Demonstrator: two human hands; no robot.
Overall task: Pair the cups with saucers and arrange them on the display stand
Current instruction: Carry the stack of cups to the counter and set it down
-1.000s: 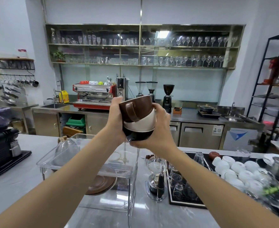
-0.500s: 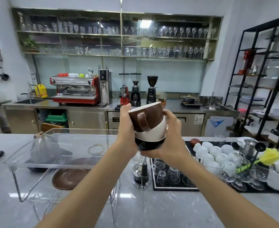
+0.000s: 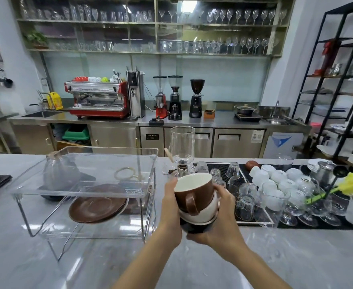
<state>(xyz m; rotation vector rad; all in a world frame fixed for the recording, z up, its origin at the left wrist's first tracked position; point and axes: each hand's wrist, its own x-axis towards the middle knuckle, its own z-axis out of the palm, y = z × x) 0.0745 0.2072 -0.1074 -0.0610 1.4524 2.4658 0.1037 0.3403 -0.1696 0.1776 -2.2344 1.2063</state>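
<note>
1. On the near half of the counter, toward its left edge, stands the clear display stand – two tiers, with its long axis running left to right along the counter. Its top tray carries no cup or saucer; what shows through it looks to be standing behind.

2. On the lower tier lies a stack of saucers, brown on top, tilted down toward the near edge. How many are in it I cannot tell.

3. Just right of the stand, held above the counter, is a stack of cups – a brown cup on top, a white one under it, something dark at the bottom. The stack leans, mouths tipped up and to the left, and the brown cup's handle faces the camera.

4. The left hand clasps the stack's left side; the right hand cups it from below and from the right. Both are closed on the stack.

5. My reading: the cups are being brought to the stand and no pair is made yet. The next move calls for setting the stack upright on the counter, then lifting off one cup for a saucer.
</note>
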